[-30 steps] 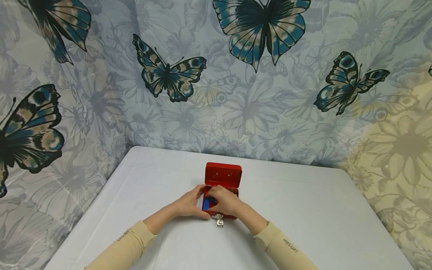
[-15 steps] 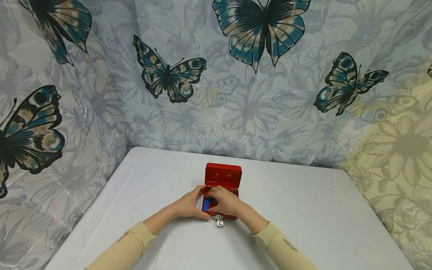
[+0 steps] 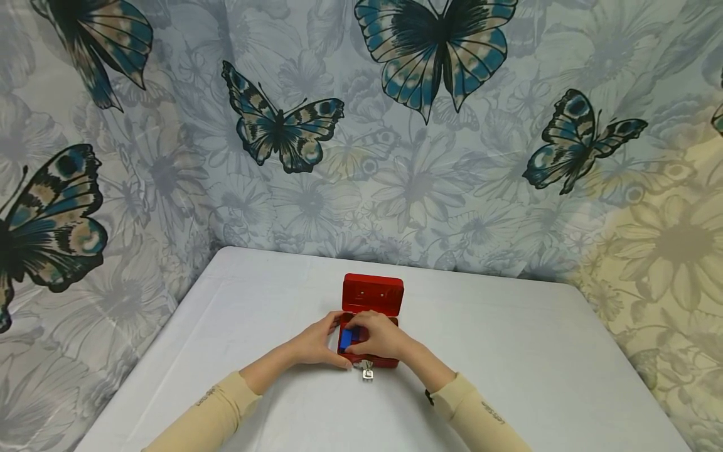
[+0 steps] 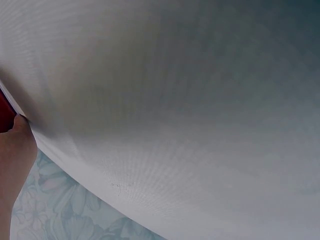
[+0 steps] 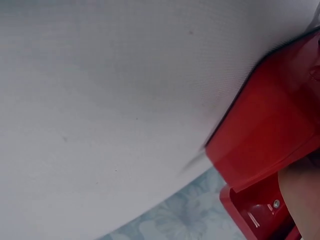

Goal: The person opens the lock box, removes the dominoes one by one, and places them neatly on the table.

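A small red metal cash box (image 3: 386,362) stands on the white table with its lid (image 3: 373,294) raised. My left hand (image 3: 312,342) grips the box's left side, thumb at the front corner and fingers toward the back. Inside the box, my right hand (image 3: 380,336) has its thumb and fingers at both ends of a blue block-like object (image 3: 346,339), apparently pinching it. The fingers hide much of the inside. A small silver padlock (image 3: 367,370) hangs at the box's front. In the right wrist view, the box's red side (image 5: 265,125) shows at the right.
The white-covered table (image 3: 508,364) reaches out on both sides of the box. Behind it hangs a backdrop (image 3: 418,188) printed with flowers and butterflies. The left wrist view shows mostly white cloth (image 4: 175,125).
My right hand has shifted slightly within the box and its wrist has turned a little. More of the blue object shows between thumb and fingers. The left hand stays in place.
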{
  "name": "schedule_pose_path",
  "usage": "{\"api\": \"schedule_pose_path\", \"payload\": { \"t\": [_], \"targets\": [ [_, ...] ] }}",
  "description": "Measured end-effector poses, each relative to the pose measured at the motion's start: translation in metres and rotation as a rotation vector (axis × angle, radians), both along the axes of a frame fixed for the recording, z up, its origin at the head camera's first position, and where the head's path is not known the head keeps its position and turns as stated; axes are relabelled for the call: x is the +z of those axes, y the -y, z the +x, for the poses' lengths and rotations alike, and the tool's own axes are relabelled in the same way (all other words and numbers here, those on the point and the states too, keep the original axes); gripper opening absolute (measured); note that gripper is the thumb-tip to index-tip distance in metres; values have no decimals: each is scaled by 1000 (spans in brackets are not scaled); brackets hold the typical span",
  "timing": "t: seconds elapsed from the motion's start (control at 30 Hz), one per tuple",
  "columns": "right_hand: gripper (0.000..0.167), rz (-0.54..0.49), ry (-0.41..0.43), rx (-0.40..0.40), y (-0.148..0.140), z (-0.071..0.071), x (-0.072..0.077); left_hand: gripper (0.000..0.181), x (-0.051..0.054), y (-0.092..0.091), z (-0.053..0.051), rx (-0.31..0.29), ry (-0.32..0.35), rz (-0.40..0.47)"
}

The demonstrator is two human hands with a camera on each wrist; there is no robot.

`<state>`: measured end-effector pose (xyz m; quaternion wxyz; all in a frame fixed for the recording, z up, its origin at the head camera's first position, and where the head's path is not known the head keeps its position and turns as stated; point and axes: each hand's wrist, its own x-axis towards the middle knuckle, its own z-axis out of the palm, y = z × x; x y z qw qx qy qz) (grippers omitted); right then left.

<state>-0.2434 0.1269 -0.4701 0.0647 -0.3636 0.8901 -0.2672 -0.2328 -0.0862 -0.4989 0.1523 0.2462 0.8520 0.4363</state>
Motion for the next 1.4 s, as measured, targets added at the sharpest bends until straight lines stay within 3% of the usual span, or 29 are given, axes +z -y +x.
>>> {"api": "schedule_pose_path", "payload": {
  "t": [0.43,0.77,1.1,1.4],
  "targets": [
    [41,-211,125,-71,-12,5,0,106,1,0,1,2,-1,9],
    [40,-311,263,-141,-20,8,1,104,2,-1,1,13,20,4],
    [45,-410,461,-244,-30,17,7,105,1,-2,0,14,15,5],
    [47,-470,525,-289,-40,20,6,107,-3,-1,-1,22,24,4]
  ]
}}
